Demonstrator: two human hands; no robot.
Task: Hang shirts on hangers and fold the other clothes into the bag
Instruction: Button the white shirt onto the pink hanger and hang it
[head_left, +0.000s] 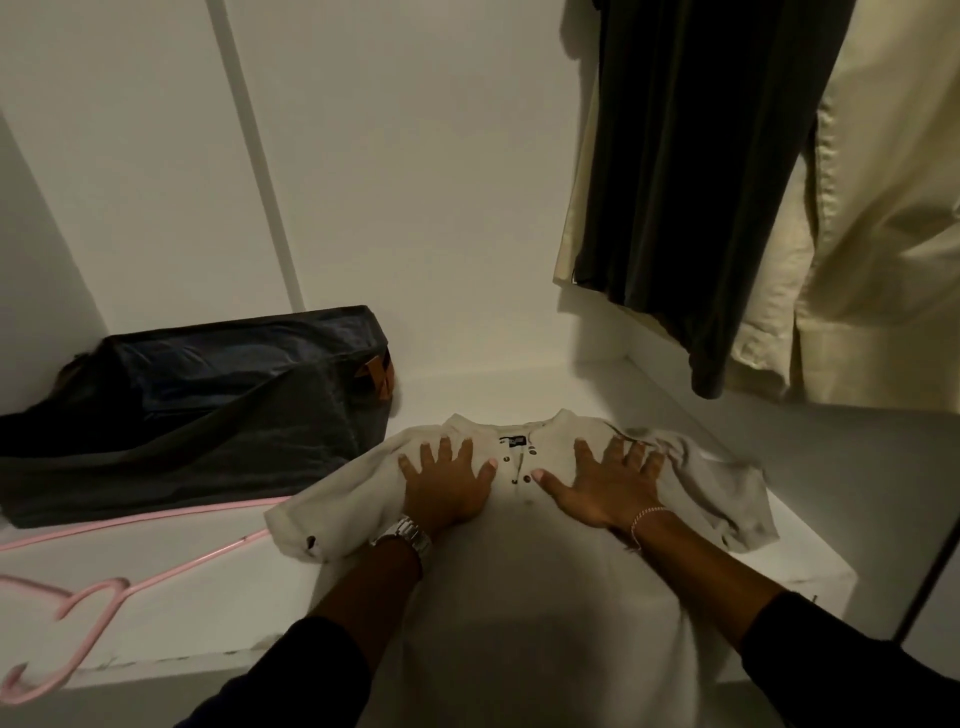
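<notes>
Surroundings: a white closet interior is seen, with a white shelf (156, 587) on which the things are laid and plain white walls behind it.
Shirt: a cream button-neck shirt (519, 571) is spread face-up on the shelf, collar away from the person, its hem hanging over the front edge. Two dark buttons are seen between the two thumbs.
Label: a small dark tag (513, 441) is sewn inside the collar, just beyond the fingertips; its writing is too small to be read.
Left hand: the left hand (447, 488) is laid flat on the shirt's chest, fingers (444, 453) spread wide and straight, nothing gripped. A silver watch (408, 535) is worn on the wrist.
Right hand: the right hand (608, 486) is pressed flat likewise, fingers (617, 451) splayed wide, nothing held. A thin bracelet (644, 522) is worn on the wrist.
Bag: a dark fabric bag (208, 410) is set to the left of the left fingers, near the shirt's sleeve; a brown patch (378, 382) is fixed to its corner, its marking unreadable.
Hanger: a pink hanger (104, 592) lies on the shelf, left of and nearer than the left fingers, one end under the shirt's sleeve.
Hung clothes: a dark garment (691, 182) and a cream garment (883, 234) are hung above and beyond the right fingers.
</notes>
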